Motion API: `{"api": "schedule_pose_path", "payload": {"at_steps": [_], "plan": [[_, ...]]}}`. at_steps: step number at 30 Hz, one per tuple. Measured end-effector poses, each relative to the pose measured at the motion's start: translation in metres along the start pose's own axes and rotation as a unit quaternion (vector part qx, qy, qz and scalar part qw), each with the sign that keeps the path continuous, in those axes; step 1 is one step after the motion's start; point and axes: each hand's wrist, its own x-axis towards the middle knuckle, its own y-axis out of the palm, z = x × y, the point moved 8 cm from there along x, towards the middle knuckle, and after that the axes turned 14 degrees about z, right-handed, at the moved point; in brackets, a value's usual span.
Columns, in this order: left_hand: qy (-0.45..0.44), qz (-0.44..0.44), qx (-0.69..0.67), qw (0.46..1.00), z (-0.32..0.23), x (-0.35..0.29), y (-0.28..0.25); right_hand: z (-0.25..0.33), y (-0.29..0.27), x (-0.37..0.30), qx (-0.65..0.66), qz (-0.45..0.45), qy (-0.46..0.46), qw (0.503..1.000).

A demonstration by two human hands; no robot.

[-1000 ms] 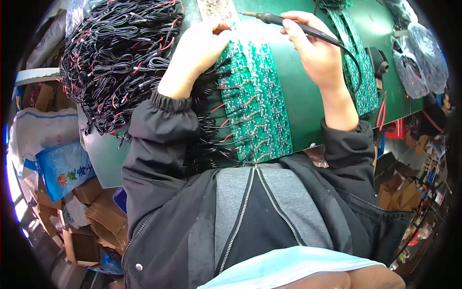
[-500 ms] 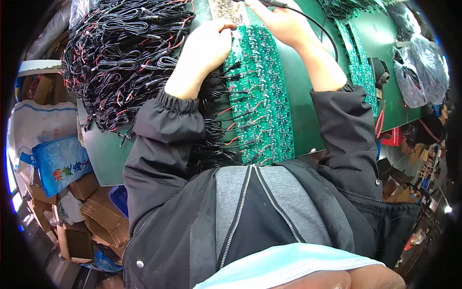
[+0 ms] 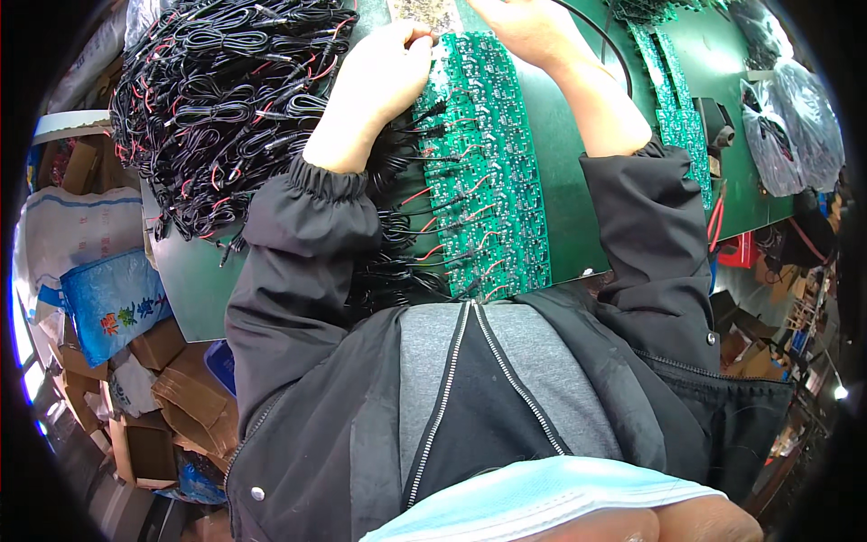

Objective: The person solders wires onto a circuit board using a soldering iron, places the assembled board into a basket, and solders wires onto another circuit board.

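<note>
A panel of joined green circuit boards (image 3: 492, 172) lies lengthwise before me, with black cables with red wire ends (image 3: 397, 226) laid against its left side. My left hand (image 3: 386, 77) is closed in a pinch at the panel's far left corner; what is between the fingertips is too small to make out. Beyond the far right corner is my right hand (image 3: 537, 36), its fingers partly cut off by the upper edge. A black cord (image 3: 625, 68) curves down beside it from the soldering iron it grips, whose handle is now out of view.
A big heap of coiled black cables (image 3: 226, 108) covers the left of the green table (image 3: 578, 208). More circuit boards (image 3: 673, 108) lie at the right, near a black device (image 3: 716, 122) and clear plastic bags (image 3: 795, 126). Cardboard boxes (image 3: 194, 397) and sacks (image 3: 86, 230) stand lower left.
Both hands have shifted slightly up in the picture, and the soldering iron's handle has left view at the upper edge. The panel and cables also sit slightly higher and further left.
</note>
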Motion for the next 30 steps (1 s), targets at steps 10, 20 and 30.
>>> {"api": "schedule_pose_path", "payload": {"at_steps": [10,20,30], "plan": [[0.131,-0.003,0.071,0.989,-0.03,-0.011,0.008,0.027,-0.017,-0.041,0.029,-0.041,0.058,0.997],[0.141,0.002,0.147,0.979,-0.061,-0.017,0.012,0.031,-0.028,-0.153,0.079,-0.115,0.154,0.978],[0.096,0.019,0.124,0.987,-0.048,-0.008,0.018,0.032,-0.026,-0.157,0.086,-0.109,0.145,0.98]]}}
